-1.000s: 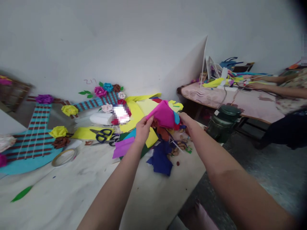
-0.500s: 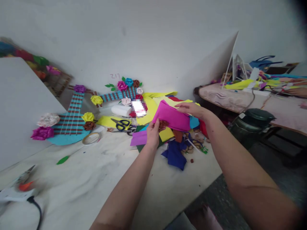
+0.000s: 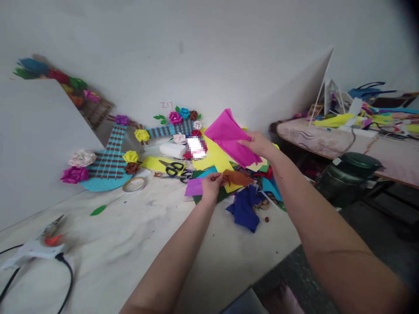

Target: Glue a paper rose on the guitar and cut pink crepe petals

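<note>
Fingers of the right hand [image 3: 261, 145] are clasped on one edge of the pink sheet [image 3: 225, 135], which is held above the pile [image 3: 233, 188]; by the left hand [image 3: 211, 186], a brown piece [image 3: 240, 178] is pinched. With this one-sided grasp, the sheet could be unfolded or dropped.

Here's the left forearm [image 3: 176, 248], bare, at the bottom centre of the frame: long, smooth, narrowing steadily to a slim wrist [image 3: 210, 203]. Over at lower right, the right forearm [image 3: 314, 218], bare as well and looking far broader towards the frame's edge, with a fine curved skin crease [image 3: 340, 251] running across it. On to the hands, both bare: the left hand [image 3: 212, 185] at mid-frame, the right hand [image 3: 260, 146] right of centre. Down at the bottom edge, a plain pale grey patch [image 3: 245, 303], perhaps clothing, too cropped to tell.
</note>
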Motion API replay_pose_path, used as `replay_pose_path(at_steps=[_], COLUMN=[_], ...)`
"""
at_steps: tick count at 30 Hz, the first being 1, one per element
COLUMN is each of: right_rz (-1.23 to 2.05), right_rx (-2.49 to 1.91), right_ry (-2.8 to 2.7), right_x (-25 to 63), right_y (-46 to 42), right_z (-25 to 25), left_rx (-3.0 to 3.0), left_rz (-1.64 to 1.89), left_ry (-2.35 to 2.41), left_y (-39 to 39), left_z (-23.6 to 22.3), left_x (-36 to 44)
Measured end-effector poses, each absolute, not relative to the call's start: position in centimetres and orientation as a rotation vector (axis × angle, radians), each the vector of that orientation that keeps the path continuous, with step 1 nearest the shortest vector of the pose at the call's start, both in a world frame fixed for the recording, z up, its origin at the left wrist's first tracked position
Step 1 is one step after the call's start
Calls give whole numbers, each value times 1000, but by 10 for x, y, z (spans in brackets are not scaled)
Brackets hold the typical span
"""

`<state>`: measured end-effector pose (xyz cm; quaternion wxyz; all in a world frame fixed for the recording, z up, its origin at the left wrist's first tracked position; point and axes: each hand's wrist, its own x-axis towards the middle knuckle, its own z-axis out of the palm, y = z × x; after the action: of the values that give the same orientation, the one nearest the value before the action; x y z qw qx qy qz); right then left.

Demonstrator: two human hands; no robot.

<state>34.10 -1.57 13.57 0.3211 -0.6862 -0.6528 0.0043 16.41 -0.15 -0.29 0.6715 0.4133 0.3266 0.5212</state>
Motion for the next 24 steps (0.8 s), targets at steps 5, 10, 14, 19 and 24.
replay_pose_path(at_steps=[5,10,14,19,24], right_rz=[-278,-285,-154,-58,-77], right_rx=[-1940,-2004,-2000,-2058,-2144], right_ry=[-1797,-1899,-1940,-1968,-1918], right_x=[322,315,317,320,315], right_y=[-9,4,11,16,24], right_z=[145,128,111,95,90], left_rx=[1264,2273,2706,2363,1545], left_rz=[1069,805,708,885,1106], left_ry=[651,744,679,999,1084], left_y=[-11,-21,-34,-31,-6], left_z=[-9,-5,4,16,20], left_x=[187,193,183,166,147])
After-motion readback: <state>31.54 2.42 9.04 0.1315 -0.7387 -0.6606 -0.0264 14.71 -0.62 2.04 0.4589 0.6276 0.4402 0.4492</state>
